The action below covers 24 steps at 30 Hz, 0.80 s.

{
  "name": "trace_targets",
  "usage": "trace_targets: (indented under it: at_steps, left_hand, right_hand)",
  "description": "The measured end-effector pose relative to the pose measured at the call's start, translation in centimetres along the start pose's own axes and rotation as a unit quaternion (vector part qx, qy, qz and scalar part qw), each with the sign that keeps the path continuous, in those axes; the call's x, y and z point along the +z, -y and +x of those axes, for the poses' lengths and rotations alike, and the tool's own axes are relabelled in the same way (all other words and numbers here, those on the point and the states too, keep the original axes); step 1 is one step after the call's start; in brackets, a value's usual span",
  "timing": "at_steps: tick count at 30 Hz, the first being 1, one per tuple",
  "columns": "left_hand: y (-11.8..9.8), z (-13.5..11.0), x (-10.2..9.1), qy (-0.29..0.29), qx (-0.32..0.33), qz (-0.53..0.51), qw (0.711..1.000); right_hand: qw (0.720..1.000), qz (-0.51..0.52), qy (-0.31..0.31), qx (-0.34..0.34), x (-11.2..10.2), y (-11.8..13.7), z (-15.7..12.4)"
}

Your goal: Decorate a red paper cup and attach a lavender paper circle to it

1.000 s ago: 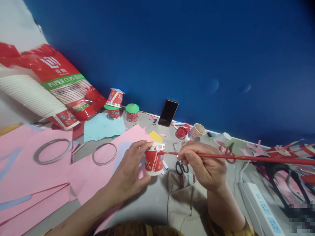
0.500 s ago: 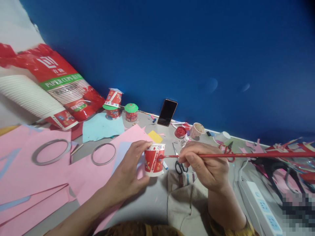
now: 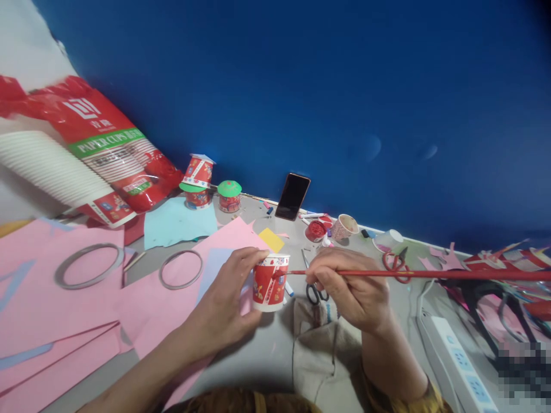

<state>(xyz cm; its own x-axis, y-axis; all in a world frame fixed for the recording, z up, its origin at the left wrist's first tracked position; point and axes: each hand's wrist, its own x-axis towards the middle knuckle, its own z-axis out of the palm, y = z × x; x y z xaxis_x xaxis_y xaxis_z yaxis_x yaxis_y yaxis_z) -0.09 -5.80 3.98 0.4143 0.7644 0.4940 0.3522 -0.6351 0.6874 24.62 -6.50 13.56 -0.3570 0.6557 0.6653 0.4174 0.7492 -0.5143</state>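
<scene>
Between the thumb and fingers of my left hand (image 3: 228, 301) a red printed paper cup (image 3: 264, 287) with a white rim is held upright. My right hand (image 3: 355, 287) pinches a long red-handled paintbrush (image 3: 413, 274), which lies nearly level. The brush tip touches the cup's side, where a red smear covers part of the white printed strip. Black-handled scissors (image 3: 316, 293) lie just behind my right hand, partly covered by it. A beige cloth (image 3: 322, 355) is below that hand.
Pink paper sheets (image 3: 60, 321) and two grey rings (image 3: 181, 269) lie on the left. A phone (image 3: 293, 196) leans against the blue wall. Stacked cups (image 3: 198, 172), a paint pot (image 3: 315, 231) and red scissors (image 3: 396, 267) stand or lie behind. A power strip (image 3: 462, 364) is at right.
My right hand has moved slightly left with the paintbrush, its tip now further across the cup. Red now covers part of the white strip. The cup has shifted very little.
</scene>
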Motion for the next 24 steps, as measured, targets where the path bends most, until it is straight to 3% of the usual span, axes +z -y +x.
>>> trace_targets:
  at_steps: [7,13,19,24]
  left_hand:
    - [-0.31,-0.05,-0.27,0.021,-0.007,-0.006,1.0]
    - [-0.34,0.09,-0.19,0.012,-0.003,-0.006,1.0]
    - [-0.38,0.0,-0.42,0.017,-0.012,0.002,1.0]
    - [-0.87,0.24,-0.77,0.019,-0.007,0.016,1.0]
  right_hand:
    - [1.0,0.001,-0.026,-0.002,-0.19,-0.12,-0.05]
    - [1.0,0.002,0.013,-0.009,-0.13,0.21,0.11]
    - [1.0,0.004,-0.011,-0.016,-0.13,0.04,0.1]
    - [0.999,0.019,0.029,-0.013,0.06,0.17,0.01]
